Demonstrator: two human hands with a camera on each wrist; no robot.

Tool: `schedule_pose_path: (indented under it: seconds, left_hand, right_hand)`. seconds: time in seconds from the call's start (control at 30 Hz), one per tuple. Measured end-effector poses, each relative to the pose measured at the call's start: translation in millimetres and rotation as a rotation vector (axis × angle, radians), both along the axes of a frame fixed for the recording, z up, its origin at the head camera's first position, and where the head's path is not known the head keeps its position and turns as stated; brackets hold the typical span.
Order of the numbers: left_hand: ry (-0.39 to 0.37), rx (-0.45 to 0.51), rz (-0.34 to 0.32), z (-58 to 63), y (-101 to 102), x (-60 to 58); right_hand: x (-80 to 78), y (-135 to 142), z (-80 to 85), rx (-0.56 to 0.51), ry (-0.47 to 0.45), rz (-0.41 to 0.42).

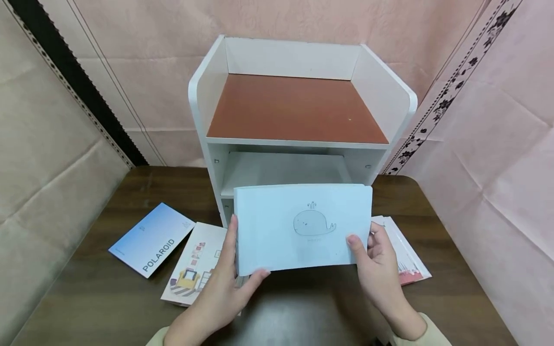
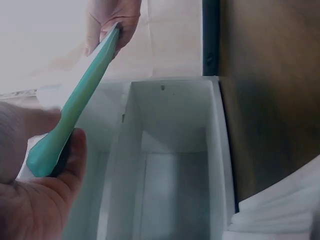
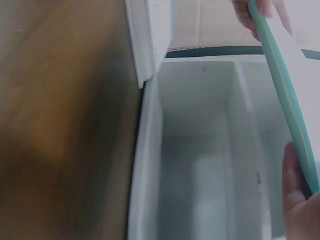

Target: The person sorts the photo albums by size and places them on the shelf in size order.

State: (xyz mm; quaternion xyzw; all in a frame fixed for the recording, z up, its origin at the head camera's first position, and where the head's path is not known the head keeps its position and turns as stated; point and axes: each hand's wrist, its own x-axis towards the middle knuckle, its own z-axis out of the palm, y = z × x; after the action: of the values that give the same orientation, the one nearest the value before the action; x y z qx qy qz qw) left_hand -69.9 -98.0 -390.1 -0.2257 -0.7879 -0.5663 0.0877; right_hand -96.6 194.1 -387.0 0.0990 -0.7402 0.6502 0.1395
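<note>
A light blue notebook (image 1: 277,226) with a small whale drawing on its cover is held up in front of the white shelf unit (image 1: 303,168). My left hand (image 1: 222,283) grips its lower left corner, thumb on the cover and fingers behind. At the right edge my right hand (image 1: 378,264) pinches it, thumb on the front. Seen edge-on in the left wrist view, the notebook (image 2: 85,95) looks thin and green-blue, between thumb and fingers of the left hand (image 2: 45,200). The right wrist view shows the notebook (image 3: 287,95) tilted above the shelf's compartments.
Left on the brown table (image 1: 104,298) lie a blue booklet (image 1: 151,240) reading POLAROID and a white illustrated booklet (image 1: 195,269). White booklets (image 1: 404,254) with a pink-red print lie at the right. The shelf unit has a brown top (image 1: 298,105) with raised sides. Pale cloth (image 1: 497,168) hangs around.
</note>
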Motion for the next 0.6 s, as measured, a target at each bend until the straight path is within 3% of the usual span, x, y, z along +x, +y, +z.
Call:
schedule_pose_path:
  seconds: [0.13, 0.3, 0.4, 0.6]
  left_hand:
    - [0.112, -0.098, 0.057, 7.2, 1, -2.0]
    - [0.209, -0.09, 0.105, 19.4, 2, -11.0]
    - [0.212, -0.062, 0.118, 26.9, 2, -16.9]
    - [0.207, 0.053, 0.084, 39.0, 3, -27.4]
  right_hand:
    - [-3.4, -4, 10.8, 0.037, 0.054, -0.015]
    - [-7.8, -8, 26.1, -0.012, 0.115, -0.012]
    - [-9.8, -12, 36.3, -0.045, 0.14, -0.029]
    - [-14.7, -19, 51.9, -0.056, 0.171, -0.062]
